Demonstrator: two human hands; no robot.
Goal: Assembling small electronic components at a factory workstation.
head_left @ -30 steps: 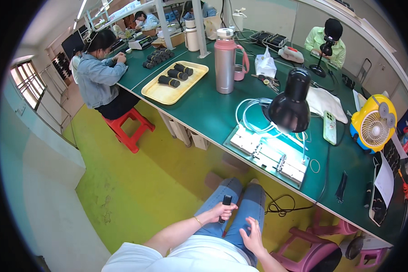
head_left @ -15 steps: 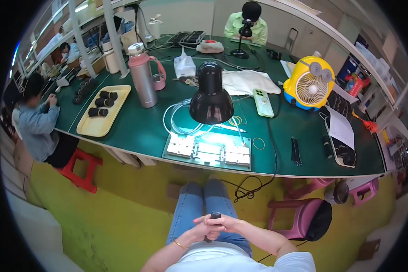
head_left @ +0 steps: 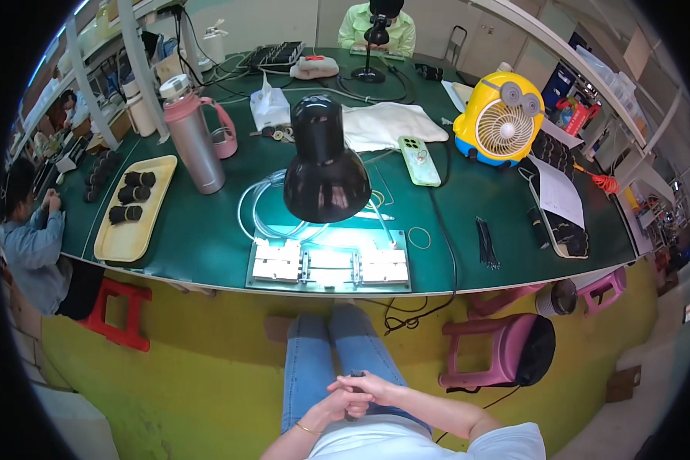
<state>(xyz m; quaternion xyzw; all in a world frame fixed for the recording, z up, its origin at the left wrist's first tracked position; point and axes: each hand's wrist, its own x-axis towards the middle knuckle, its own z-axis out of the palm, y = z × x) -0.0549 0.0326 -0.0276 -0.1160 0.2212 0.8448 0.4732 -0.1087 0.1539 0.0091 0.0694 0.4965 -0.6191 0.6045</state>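
Over my lap, my left hand (head_left: pixel 340 404) is wrapped around a short, dark, stick-like thing (head_left: pixel 350 418). My right hand (head_left: pixel 373 387) closes over the upper part of it, fingers overlapping the left ones. Only the thing's ends show, so its exact kind is hidden. Ahead of me, at the table's near edge, a metal fixture (head_left: pixel 328 264) with pale blocks on a plate lies under a black desk lamp (head_left: pixel 326 184). Clear bluish tubing (head_left: pixel 259 211) runs behind the fixture. Both hands are apart from the table.
A yellow tray (head_left: pixel 149 211) with black bundles and a steel flask (head_left: pixel 195 146) stand left. Rightward are a phone (head_left: pixel 419 162), black strips (head_left: pixel 486 244), a yellow fan (head_left: pixel 506 123) and a pink stool (head_left: pixel 498 349). Co-workers sit at the left (head_left: pixel 34 245) and far side (head_left: pixel 353 31).
The whole view has shifted, with the table's things now further left. My right hand lies flatter over the dark thing and covers more of its upper end. Both hands still hold it.
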